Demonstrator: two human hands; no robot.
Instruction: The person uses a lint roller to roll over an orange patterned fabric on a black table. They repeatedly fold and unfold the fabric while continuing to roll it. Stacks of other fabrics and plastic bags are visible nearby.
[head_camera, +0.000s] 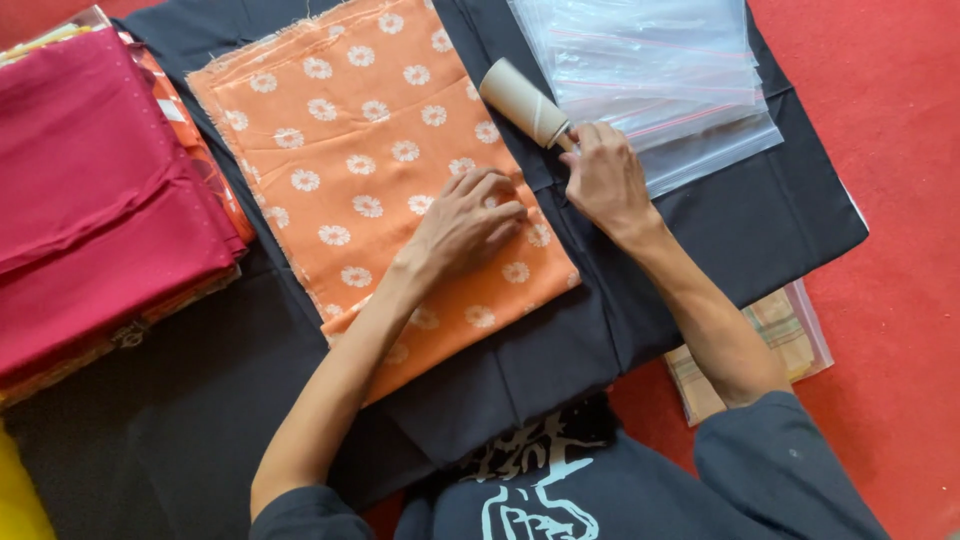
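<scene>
1. My left hand (468, 222) presses flat, fingers spread, on the orange flowered cloth (370, 170).
2. My right hand (603, 178) grips the lint roller (524, 102) handle at the cloth's right edge.
3. Rolling stage, I judge; the next stroke needs the cloth pinned.

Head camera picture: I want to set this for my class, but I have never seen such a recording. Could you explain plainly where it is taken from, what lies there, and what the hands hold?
It is one view, from a camera worn on a person's head, looking down at their own bare arms. The left hand presses flat on a folded orange cloth with white flowers. The right hand grips the handle of a lint roller. Both lie on a black cloth over a red floor. Clear zip bags are stacked above the right hand; folded crimson fabrics sit on the left, and another bagged fabric beside the right forearm.
</scene>
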